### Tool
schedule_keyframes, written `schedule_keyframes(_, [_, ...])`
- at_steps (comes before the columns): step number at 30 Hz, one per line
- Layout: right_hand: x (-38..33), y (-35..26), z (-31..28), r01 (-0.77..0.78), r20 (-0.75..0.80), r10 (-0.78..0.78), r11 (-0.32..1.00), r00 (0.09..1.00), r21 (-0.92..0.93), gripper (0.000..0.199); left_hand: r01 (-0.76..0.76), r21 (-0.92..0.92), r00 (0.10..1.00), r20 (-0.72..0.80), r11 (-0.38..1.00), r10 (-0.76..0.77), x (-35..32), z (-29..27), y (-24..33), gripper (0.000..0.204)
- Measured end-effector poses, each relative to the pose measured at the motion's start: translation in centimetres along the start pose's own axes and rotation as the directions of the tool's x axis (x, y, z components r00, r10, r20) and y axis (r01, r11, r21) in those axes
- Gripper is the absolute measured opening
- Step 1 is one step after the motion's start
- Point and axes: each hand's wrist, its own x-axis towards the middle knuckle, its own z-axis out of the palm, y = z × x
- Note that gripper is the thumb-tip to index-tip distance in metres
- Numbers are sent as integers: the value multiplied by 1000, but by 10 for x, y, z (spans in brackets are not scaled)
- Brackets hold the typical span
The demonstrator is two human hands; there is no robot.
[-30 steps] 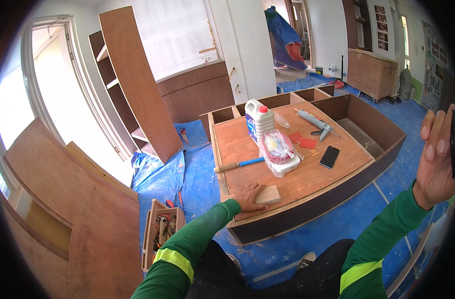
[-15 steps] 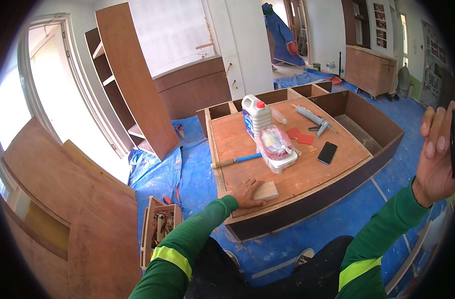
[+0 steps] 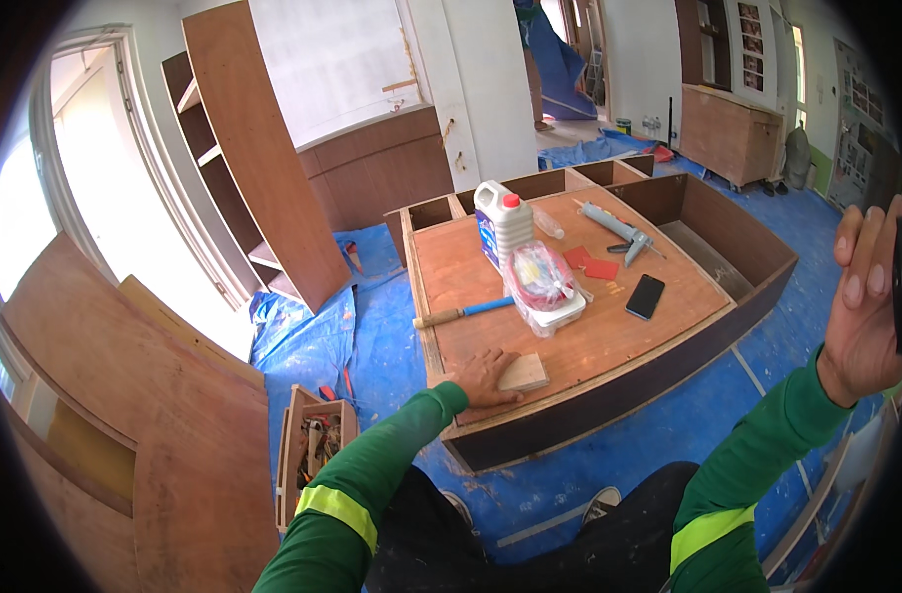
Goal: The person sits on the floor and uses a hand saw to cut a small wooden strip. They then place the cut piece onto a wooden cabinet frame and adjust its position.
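Resting your left hand point(image 3: 483, 374) flat, fingers together, on the small wood block point(image 3: 521, 373) at lower center of the frame; your right hand point(image 3: 866, 306), fingers together, is raised at the right edge.

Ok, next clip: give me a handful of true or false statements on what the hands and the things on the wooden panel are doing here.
1. The left hand rests on a small wooden block near the panel's front edge. True.
2. The right hand presses flat on the panel. False: it is raised at the right edge of the view, beside a dark object that is mostly cut off.
3. The black phone lies on the wooden panel. True.
4. The white jug has a blue cap. False: its cap is red.
5. The blue-handled tool lies inside the open wooden box on the floor. False: it lies on the panel, left of the plastic-wrapped tub.
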Motion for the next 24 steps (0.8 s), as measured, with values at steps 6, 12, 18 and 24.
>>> schedule_keyframes(6, [0,-2,4,-9,-20,8,1000,1000,-25,76,0,-17,1000,-6,1000,0,2,1,0,100])
schedule_keyframes(12, [1,1,4,-15,-28,15,1000,1000,-11,75,-5,2,1000,-17,1000,5,1,3,-3,100])
schedule_keyframes(18, [1,1,4,-25,-27,26,1000,999,10,75,-3,4,1000,-15,1000,3,2,2,0,100])
schedule_keyframes(24, [4,-2,2,-34,-9,34,999,999,6,75,-10,20,999,-32,1000,11,1,6,-4,100])
